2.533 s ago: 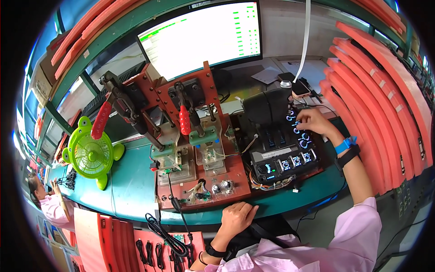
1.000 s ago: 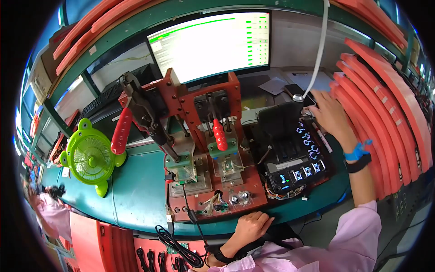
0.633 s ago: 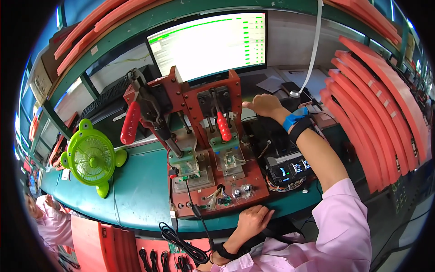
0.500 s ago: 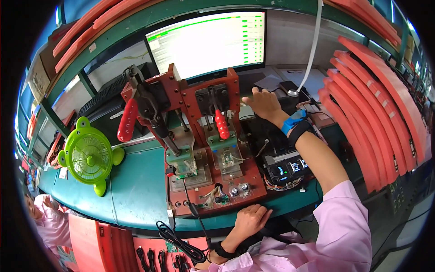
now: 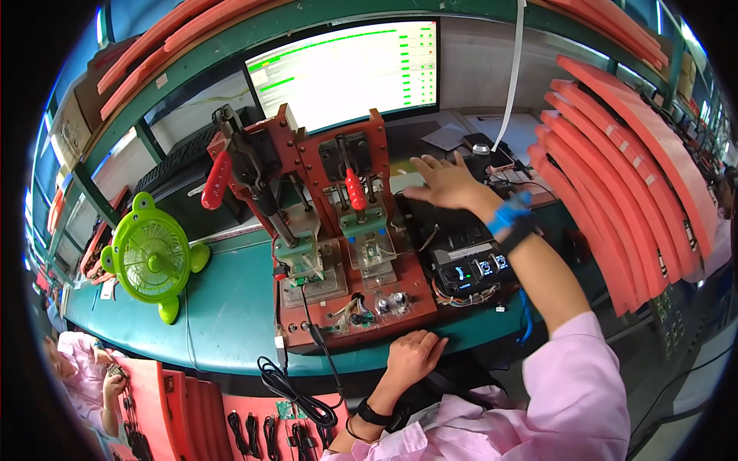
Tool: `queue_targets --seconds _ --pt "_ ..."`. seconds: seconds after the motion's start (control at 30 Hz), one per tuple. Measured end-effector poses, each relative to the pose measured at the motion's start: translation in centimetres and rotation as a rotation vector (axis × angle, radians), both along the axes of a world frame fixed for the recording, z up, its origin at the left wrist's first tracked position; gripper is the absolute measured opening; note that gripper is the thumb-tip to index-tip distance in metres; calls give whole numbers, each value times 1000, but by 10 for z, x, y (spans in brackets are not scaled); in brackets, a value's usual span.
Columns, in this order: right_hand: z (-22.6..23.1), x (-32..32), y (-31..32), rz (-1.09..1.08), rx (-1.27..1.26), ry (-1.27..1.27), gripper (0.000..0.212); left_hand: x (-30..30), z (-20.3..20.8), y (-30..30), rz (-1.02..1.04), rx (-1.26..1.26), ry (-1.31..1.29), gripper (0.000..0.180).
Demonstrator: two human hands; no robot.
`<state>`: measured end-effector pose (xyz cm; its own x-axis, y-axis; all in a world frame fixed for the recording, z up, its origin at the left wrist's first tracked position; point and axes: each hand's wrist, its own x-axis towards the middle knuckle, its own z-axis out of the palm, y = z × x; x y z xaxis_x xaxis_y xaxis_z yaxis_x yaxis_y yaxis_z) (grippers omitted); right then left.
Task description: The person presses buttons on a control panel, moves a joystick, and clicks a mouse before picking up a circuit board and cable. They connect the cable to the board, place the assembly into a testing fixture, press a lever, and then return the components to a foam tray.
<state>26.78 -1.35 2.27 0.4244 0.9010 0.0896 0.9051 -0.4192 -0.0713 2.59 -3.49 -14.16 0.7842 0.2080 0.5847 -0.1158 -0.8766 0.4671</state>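
Note:
My right hand [image 5: 444,183] is held out over the black equipment to the right of the red test fixture [image 5: 388,311], open with its fingers spread and nothing in them. A blue strap and a black band circle that wrist. My left hand [image 5: 413,358] rests at the bench's front edge, just below the fixture, its fingers curled together with nothing seen in them. Two toggle clamps stand on the fixture, one with a red handle [image 5: 217,180] at left, the other with a red handle [image 5: 355,190] in the middle. Green circuit boards [image 5: 309,269] sit beneath the clamps.
A lit monitor [image 5: 346,73] stands behind the fixture. A green frog-shaped fan [image 5: 156,260] is at left. Stacked red foam trays [image 5: 615,177] rise at right, beside a black control box [image 5: 469,270]. Black cables [image 5: 296,392] lie at the front; another person works at lower left.
My right hand's fingers have spread wider. The left hand stays at the bench edge. The view has shifted slightly, and more of the person at lower left shows.

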Motion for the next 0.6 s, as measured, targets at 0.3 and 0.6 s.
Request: queue_targets --seconds 0.3,0.6 --pt "-30 -35 -68 262 77 -411 84 -1 -3 -1 36 7 12 22" --pt "9 43 2 94 38 -256 112 -1 1 -4 50 8 40 22"
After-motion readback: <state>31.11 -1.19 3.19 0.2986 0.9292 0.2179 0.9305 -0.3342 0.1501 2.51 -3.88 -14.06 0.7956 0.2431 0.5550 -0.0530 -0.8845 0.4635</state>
